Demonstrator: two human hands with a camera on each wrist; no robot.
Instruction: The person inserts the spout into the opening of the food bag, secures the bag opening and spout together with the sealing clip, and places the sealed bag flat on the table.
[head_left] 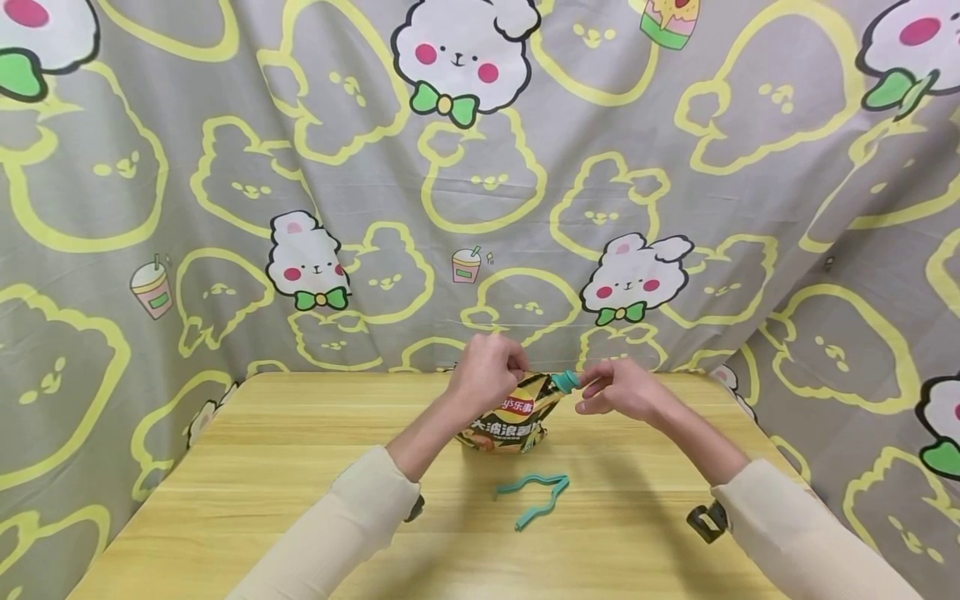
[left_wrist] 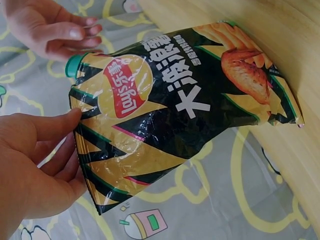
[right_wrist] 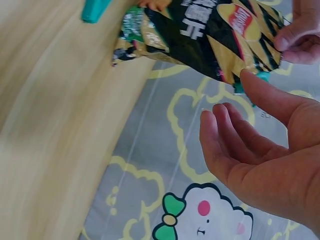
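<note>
A black and gold Lay's chip bag [head_left: 504,432] stands upright on the table, its lower end on the wood. My left hand [left_wrist: 35,160] pinches its top edge between thumb and fingers. At the bag's other top corner sits a teal spout piece [left_wrist: 74,66] with a round ribbed end. Beside that spout my right hand [right_wrist: 265,145] hangs with its fingers loosely bent and nothing held, the thumb tip overlapping the teal piece in the right wrist view. On the table in front of the bag lies a teal hinged clip [head_left: 535,512], spread in a V.
The light wooden table [head_left: 300,467] ends at the back and sides against a grey curtain [head_left: 495,250] printed with cartoon animals. Dark wrist-worn cameras [head_left: 707,522] show under the cream sleeves.
</note>
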